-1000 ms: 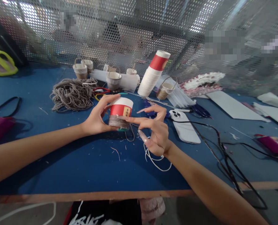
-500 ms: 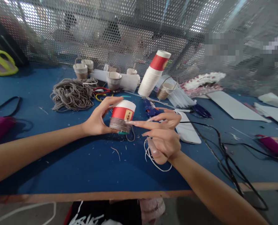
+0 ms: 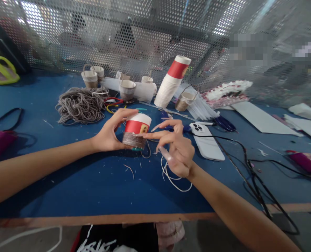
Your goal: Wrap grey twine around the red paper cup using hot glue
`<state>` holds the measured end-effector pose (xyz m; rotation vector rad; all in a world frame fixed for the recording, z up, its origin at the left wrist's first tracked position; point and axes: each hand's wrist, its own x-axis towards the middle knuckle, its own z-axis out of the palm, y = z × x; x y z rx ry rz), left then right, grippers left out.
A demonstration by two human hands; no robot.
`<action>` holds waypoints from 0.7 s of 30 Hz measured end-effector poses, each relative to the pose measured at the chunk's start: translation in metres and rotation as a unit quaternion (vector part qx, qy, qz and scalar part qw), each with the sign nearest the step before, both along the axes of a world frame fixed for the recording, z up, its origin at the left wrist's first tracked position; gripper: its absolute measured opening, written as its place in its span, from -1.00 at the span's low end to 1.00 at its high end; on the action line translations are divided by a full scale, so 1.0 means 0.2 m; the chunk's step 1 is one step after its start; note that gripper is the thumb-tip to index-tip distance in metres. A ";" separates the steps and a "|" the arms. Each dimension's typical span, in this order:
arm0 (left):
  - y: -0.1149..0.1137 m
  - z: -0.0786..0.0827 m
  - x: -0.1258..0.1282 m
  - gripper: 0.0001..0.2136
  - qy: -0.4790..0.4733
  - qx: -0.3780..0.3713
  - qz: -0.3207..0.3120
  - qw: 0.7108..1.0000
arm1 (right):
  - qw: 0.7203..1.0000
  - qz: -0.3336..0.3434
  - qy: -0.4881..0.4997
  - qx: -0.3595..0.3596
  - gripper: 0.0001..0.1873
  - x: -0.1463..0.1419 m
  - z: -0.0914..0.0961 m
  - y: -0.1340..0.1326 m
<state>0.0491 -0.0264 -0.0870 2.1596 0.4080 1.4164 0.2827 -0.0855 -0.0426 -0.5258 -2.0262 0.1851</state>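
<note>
My left hand (image 3: 110,132) is wrapped around a red and white paper cup (image 3: 136,127) whose lower half is wound with grey-brown twine. The cup stands upside down, just above the blue table (image 3: 92,182). My right hand (image 3: 176,148) is beside it with fingers spread, and its index fingertip presses on the twine band. A loose end of twine curls under the cup. White cord (image 3: 172,176) lies looped on the table under my right wrist.
A heap of grey twine (image 3: 80,105) lies at the back left. A leaning stack of paper cups (image 3: 171,84), small twine-wrapped cup baskets (image 3: 126,89), a white phone (image 3: 207,141), a blue glue gun, black cables (image 3: 252,168) and a perforated metal screen behind.
My right hand drew back toward me and its fingers spread again, the index fingertip staying on the twine. The cup tilted slightly in my left hand.
</note>
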 end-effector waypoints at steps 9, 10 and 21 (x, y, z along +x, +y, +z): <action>0.01 -0.01 0.00 -0.13 0.002 0.015 -0.001 1.000 | 0.994 0.013 0.090 -0.066 -0.82 -0.02 -0.02 0.02; 0.01 -0.01 0.00 -0.13 0.001 0.013 0.003 1.000 | 0.996 0.016 0.066 -0.061 -0.82 -0.01 -0.02 0.02; 0.02 -0.03 0.00 -0.10 -0.018 0.006 -0.001 1.000 | 0.983 -0.021 0.182 -0.011 -0.67 -0.02 -0.02 0.06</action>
